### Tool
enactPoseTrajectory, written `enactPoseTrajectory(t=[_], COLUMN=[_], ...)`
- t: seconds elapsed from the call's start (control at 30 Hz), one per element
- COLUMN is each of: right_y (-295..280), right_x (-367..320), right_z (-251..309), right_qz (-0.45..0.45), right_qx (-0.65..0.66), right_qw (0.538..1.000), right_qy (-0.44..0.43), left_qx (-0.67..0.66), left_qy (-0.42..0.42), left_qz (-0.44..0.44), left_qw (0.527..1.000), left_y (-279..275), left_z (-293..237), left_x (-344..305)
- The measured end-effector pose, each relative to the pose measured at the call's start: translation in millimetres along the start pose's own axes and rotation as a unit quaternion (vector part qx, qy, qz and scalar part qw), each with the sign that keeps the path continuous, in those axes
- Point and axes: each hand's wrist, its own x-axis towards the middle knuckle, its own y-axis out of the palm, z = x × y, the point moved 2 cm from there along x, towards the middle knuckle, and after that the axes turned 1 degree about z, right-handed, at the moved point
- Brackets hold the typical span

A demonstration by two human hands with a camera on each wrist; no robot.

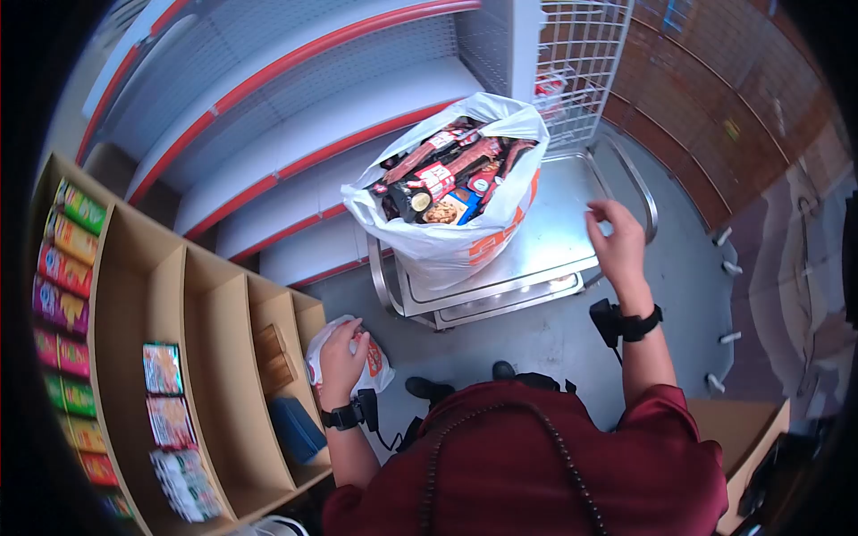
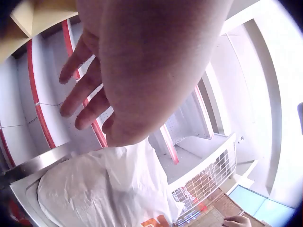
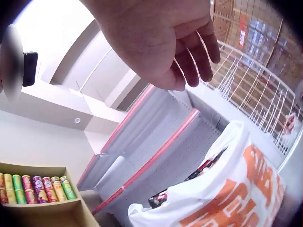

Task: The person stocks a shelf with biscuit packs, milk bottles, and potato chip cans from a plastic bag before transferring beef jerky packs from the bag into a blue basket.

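Observation:
A white plastic bag with orange print (image 1: 500, 234), full of dark and red snack packets (image 1: 447, 174), stands open-topped on a metal cart (image 1: 563, 214). My right hand (image 1: 618, 246) hovers over the cart's right side, apart from the bag, fingers loosely bent and holding nothing. On the lower left, my left hand (image 1: 341, 362) is above a second white bag (image 1: 379, 368) near the floor; whether it touches that bag I cannot tell. In the left wrist view the fingers of my left hand (image 2: 128, 80) hang relaxed. The right wrist view shows my right hand (image 3: 161, 45) empty.
Red-edged white shelves (image 1: 357, 107) rise behind the cart. A tan shelf unit (image 1: 241, 357) on the left holds colourful cans (image 1: 64, 304), packets (image 1: 172, 420) and a dark blue item (image 1: 297, 429). A white wire rack (image 1: 581, 62) stands behind; a cardboard box (image 1: 737, 438) is at lower right.

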Motion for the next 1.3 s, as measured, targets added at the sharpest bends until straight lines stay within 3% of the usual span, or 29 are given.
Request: enactPoseTrajectory(t=[0.1,0.13,0.23,0.3,0.37,0.43,0.53,0.57,0.6,0.63,0.7,0.77,0.83,0.97,1.03,1.17,1.3], right_y=[53.5,70.9,152.9,197.2,218.1,266.8,280.1,308.9,311.6,314.6,319.6,314.4,313.9,294.0,300.6,290.4,276.0], right_x=[28.2,40.5,75.1,93.7,112.5,132.1,148.2,153.5,158.0,158.9,157.5,155.8,153.9,142.7,137.2,128.7,123.7], right_z=[9.7,23.9,44.1,57.7,80.2,68.3,81.9,63.7,65.8,60.9,61.6,71.4,74.1,106.2,93.8,85.1,77.9], right_qz=[0.106,0.172,0.229,0.329,0.457,0.466,0.512,0.496,0.518,0.474,0.454,0.481,0.487,0.483,0.440,0.392,0.361], right_qx=[0.036,0.059,0.060,-0.013,-0.046,-0.011,0.084,0.072,0.038,0.076,-0.018,-0.075,0.003,0.035,0.006,0.045,0.093], right_qw=[0.987,0.976,0.934,0.896,0.845,0.800,0.774,0.775,0.780,0.799,0.811,0.807,0.799,0.807,0.839,0.835,0.840], right_qy=[-0.113,-0.118,-0.270,-0.299,-0.275,-0.378,-0.364,-0.384,-0.349,-0.362,-0.368,-0.334,-0.353,-0.338,-0.319,-0.383,-0.394], left_qx=[0.010,0.008,0.035,0.056,0.061,0.089,0.101,0.092,0.098,0.098,0.125,0.122,0.116,0.115,0.103,0.094,0.084], left_qy=[0.008,-0.024,-0.082,-0.126,-0.165,-0.208,-0.253,-0.264,-0.265,-0.283,-0.183,-0.187,-0.168,-0.121,-0.130,-0.121,-0.173], left_qz=[-0.052,-0.041,-0.049,-0.071,-0.104,-0.103,-0.130,-0.117,-0.123,-0.143,-0.161,-0.144,-0.162,-0.169,-0.176,-0.202,-0.227], left_qw=[0.999,0.999,0.995,0.988,0.979,0.969,0.954,0.953,0.951,0.943,0.962,0.964,0.965,0.971,0.970,0.967,0.955], left_y=[-1.1,-3.3,-10.3,-18.0,-30.2,-38.9,-50.1,-53.0,-57.4,-61.8,-67.5,-72.1,-80.4,-76.9,-74.6,-70.9,-75.4], left_z=[-14.0,-13.1,3.8,14.4,22.4,37.8,67.0,74.6,79.3,86.0,96.6,103.6,102.2,103.1,98.5,88.9,72.2], left_x=[-18.4,-27.4,-60.0,-81.5,-99.5,-117.1,-131.1,-129.2,-124.0,-117.7,-98.6,-75.9,-52.5,-20.5,-12.7,-15.4,-32.9])
